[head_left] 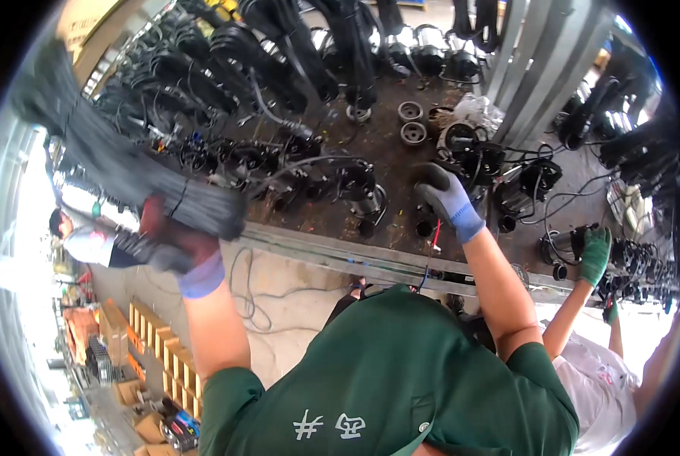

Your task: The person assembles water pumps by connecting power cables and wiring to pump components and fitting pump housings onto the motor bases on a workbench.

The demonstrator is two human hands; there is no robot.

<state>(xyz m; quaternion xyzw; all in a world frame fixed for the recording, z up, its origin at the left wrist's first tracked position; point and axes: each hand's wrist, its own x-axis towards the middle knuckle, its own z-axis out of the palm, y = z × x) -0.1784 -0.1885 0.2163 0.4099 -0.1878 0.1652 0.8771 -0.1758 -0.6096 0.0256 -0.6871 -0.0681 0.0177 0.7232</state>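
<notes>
My left hand [179,254], in a blue-purple glove with a dark palm, grips the lower end of a thick bundle of black cable [203,209]. The bundle is smeared by motion and rises to the upper left. My right hand [448,199], in a similar glove, hovers over the dark workbench [401,106] with nothing visible in its fingers, which are stretched out and apart from the thumb. Beside it stand a metal-and-black pump [366,201] and a black pump body [480,163]. A red wire [436,234] hangs below the right hand.
Many black cable coils [279,30] and pumps crowd the bench's far side. Two metal rings [413,134] lie near grey metal posts [541,68]. At right, a co-worker's green-gloved hand [596,257] touches pump parts. Another person [89,243] is at left. Cardboard boxes [165,353] stand on the floor.
</notes>
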